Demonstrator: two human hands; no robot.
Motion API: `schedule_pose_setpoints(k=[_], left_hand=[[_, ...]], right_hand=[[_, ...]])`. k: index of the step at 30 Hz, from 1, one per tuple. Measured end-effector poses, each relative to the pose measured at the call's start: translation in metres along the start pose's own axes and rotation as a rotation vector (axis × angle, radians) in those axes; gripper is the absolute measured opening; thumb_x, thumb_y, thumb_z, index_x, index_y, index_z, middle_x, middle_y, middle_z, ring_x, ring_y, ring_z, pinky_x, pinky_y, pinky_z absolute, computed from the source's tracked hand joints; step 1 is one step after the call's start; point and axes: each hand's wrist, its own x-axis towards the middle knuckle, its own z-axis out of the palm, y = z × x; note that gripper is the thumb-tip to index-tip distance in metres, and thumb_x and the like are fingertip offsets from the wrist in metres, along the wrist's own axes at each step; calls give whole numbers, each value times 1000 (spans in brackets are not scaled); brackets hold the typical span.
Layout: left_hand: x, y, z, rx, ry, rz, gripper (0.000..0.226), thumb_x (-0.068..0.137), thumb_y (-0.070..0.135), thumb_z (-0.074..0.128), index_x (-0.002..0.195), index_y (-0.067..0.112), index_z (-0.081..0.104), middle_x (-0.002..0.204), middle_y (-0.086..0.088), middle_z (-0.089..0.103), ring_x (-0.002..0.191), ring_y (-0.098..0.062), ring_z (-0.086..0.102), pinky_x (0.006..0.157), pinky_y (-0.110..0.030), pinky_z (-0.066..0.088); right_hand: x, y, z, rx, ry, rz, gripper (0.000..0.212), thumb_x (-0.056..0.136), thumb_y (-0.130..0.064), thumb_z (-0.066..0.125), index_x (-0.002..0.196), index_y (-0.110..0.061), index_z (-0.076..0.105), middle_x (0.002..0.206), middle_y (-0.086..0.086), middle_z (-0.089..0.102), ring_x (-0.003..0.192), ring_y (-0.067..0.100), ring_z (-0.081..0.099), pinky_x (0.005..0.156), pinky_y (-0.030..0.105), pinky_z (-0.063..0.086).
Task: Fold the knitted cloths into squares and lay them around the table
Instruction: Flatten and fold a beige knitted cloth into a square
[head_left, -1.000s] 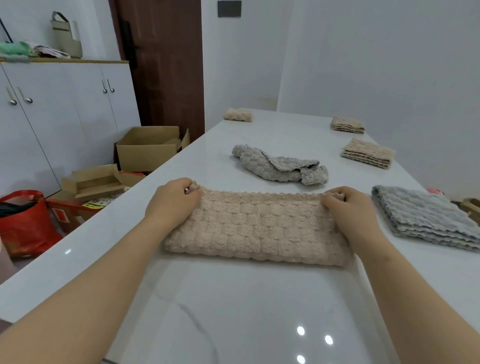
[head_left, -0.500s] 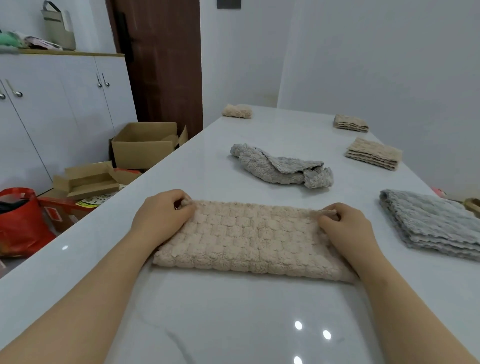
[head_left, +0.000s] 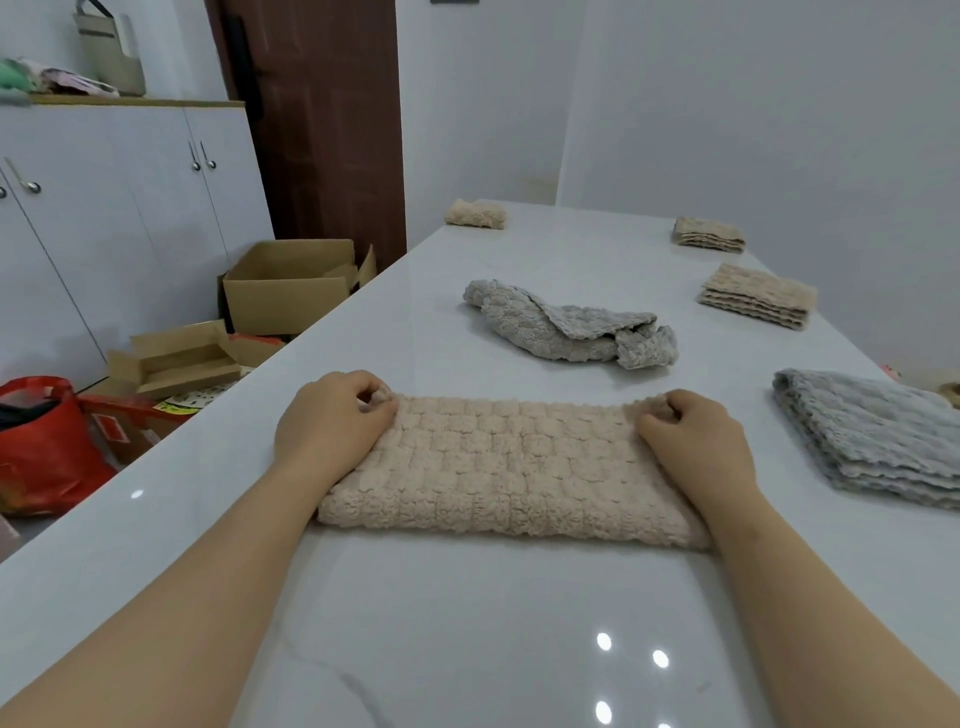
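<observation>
Glossy white marble table (head_left: 467, 649), beige knitted cloth (head_left: 509, 467) folded into a long strip lying flat at near middle, left hand (head_left: 332, 421) and right hand (head_left: 696, 441) each with grip pinching a far corner, folded grey knitted cloth (head_left: 878, 436) just right, crumpled grey knitted cloth (head_left: 566, 327) beyond, folded tan knitted cloth (head_left: 758, 296) far right.

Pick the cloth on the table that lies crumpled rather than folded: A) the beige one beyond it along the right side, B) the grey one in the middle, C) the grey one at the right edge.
B: the grey cloth in the middle lies bunched and twisted, while the grey cloth at the right edge and the beige cloth beyond it sit as flat layered stacks.
</observation>
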Motion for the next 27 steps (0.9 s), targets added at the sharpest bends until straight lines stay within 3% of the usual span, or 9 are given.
schedule_pose_setpoints(k=[3,6,10,16,18,20,23,25,27], left_hand=[[2,-3,1,58,-6,27,18,89,35,53,96,25,67,103,3,65,106,-26,50,78,-36,45],[3,-4,2,89,-38,33,21,91,35,51,99,24,66,97,2,66,104,-29,50,81,-39,45],[2,-3,1,34,-38,41,16,91,31,53,99,27,66,96,6,66,101,-25,52,84,-38,45],[0,3,-3,-115,-35,90,10,89,20,58,95,24,64,92,4,59,84,-12,50,66,-17,36],[-1,7,-6,-239,-9,57,10,89,17,59,89,26,63,89,6,59,78,-8,51,64,-12,35],[-3,9,-9,-386,-8,-1,15,88,16,61,82,30,63,89,12,61,79,-7,56,68,-19,44],[-4,9,-12,-586,-41,-108,9,84,15,66,83,24,67,91,5,67,83,-15,61,77,-31,50],[-3,9,-14,-731,-68,-205,4,84,15,67,86,18,69,89,-3,68,80,-17,62,73,-31,51],[-1,8,-15,-840,-96,-304,4,84,16,67,86,13,69,86,-7,67,73,-19,62,65,-28,49]], right_hand=[[1,1,2,-20,14,-2,22,81,-18,52,62,-12,41,64,4,50,71,28,48,52,29,30],[0,1,3,-61,5,-2,7,81,-21,51,77,-18,57,90,6,60,92,29,50,62,31,34],[2,2,3,-156,-88,-3,21,85,-25,50,102,-20,62,110,6,61,114,32,40,81,35,33],[3,1,1,-177,-132,-6,23,87,-27,51,107,-30,61,112,4,62,111,32,44,91,38,34],[2,2,0,-81,-116,-33,11,85,-25,55,87,-35,61,103,1,66,106,29,51,90,38,38],[2,3,-1,59,-100,-59,19,82,-18,60,73,-35,60,92,-2,67,95,23,57,84,35,43],[-1,1,-6,305,-74,-51,21,80,-7,63,72,-27,64,78,-3,66,74,11,59,63,23,41],[-3,-2,-9,479,-50,-30,25,79,-2,63,70,-24,65,73,-5,66,57,0,54,51,11,40],[-4,-4,-10,582,-63,-7,25,79,2,62,70,-21,66,75,-5,66,58,2,53,52,8,41]])
